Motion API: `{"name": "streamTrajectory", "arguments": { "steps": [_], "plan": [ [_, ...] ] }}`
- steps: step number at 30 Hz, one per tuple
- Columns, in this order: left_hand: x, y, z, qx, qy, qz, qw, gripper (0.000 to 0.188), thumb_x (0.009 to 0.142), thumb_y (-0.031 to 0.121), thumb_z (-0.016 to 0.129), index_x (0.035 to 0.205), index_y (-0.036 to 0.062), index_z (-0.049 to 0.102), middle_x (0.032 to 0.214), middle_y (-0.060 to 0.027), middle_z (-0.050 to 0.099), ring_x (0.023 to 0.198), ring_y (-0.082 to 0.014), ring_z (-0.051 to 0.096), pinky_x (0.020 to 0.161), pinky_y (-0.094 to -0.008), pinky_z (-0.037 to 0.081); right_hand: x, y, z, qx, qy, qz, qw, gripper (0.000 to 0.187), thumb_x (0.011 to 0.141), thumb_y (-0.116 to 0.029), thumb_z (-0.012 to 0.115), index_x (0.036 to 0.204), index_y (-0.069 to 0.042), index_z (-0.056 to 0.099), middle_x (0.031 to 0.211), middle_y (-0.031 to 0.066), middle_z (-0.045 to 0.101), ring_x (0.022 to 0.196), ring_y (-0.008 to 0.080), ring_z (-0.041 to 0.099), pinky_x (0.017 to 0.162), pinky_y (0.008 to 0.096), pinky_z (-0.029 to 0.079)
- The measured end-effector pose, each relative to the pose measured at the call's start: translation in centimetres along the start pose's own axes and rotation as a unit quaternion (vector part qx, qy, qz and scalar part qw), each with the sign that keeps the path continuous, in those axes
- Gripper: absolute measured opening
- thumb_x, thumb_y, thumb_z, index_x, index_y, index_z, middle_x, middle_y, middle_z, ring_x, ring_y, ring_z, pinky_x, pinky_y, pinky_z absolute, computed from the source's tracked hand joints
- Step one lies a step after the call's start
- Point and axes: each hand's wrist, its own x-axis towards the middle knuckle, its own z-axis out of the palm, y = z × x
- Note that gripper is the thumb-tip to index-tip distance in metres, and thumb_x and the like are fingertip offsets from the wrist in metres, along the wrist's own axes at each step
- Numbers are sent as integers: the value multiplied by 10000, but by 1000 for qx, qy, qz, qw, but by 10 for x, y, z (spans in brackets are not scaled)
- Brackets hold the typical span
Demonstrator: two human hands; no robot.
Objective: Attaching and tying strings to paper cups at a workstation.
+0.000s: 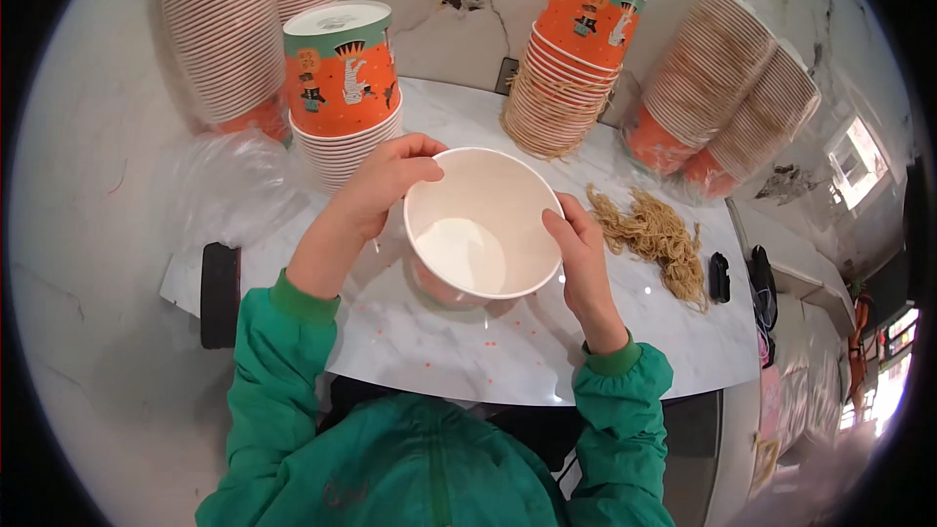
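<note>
A white-lined paper bucket [478, 215] is held between both hands above the table, its open mouth tilted up toward me. My left hand [386, 181] grips the rim at its upper left, thumb over the edge. On the right side of the rim, my right hand [583, 259] is closed with its thumb against the wall. Just beyond my left hand stands an upside-down stack of orange and green printed paper buckets [344, 88]. To the right of the held bucket lies a tangled heap of tan twine [659, 244].
Another upside-down bucket stack [566, 68], with twine around it, stands at the back. Plastic-wrapped stacks lean at the left [223, 34] and right [708, 78]. A clear plastic bag [229, 185], a dark phone-like slab [221, 295] and a small black object [719, 277] lie near the table's sides.
</note>
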Motion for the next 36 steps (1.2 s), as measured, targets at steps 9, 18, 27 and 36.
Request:
{"name": "streamTrajectory", "arguments": {
  "steps": [9, 18, 27, 36],
  "plan": [
    [7, -8, -6, -91, -118, -45, 988, 520, 805, 42, 573, 1316, -37, 627, 1196, -106, 694, 1058, -182, 684, 921, -313, 558, 0, 1, 12, -40, 24, -18, 999, 381, 1059, -223, 506, 1298, 53, 613, 1127, 76, 683, 1021, 128, 603, 908, 281, 477],
    [14, -22, -17, -29, -23, -28, 999, 328, 876, 131, 716, 1171, -9, 694, 1065, -58, 722, 983, -125, 679, 869, -295, 551, -2, 2, 17, -26, 44, -24, 998, 370, 1070, -220, 484, 1284, 42, 632, 1099, 74, 686, 1002, 130, 605, 892, 278, 476],
    [2, -22, -21, -30, -65, 38, 997, 297, 803, 109, 648, 1082, 7, 663, 1026, -36, 676, 922, -107, 614, 793, -265, 499, -7, -1, 22, -31, 37, -32, 998, 369, 1076, -203, 469, 1293, 46, 631, 1124, 78, 679, 1013, 133, 604, 907, 274, 469],
    [6, -24, -21, -11, -46, 50, 998, 269, 774, 32, 598, 1039, 8, 641, 986, -27, 656, 858, -95, 616, 747, -255, 512, 16, -33, 6, -407, -19, -131, 904, 322, 961, -166, 621, 1240, -6, 627, 1093, 149, 653, 1012, 301, 645, 810, 424, 542]
  ]
}}
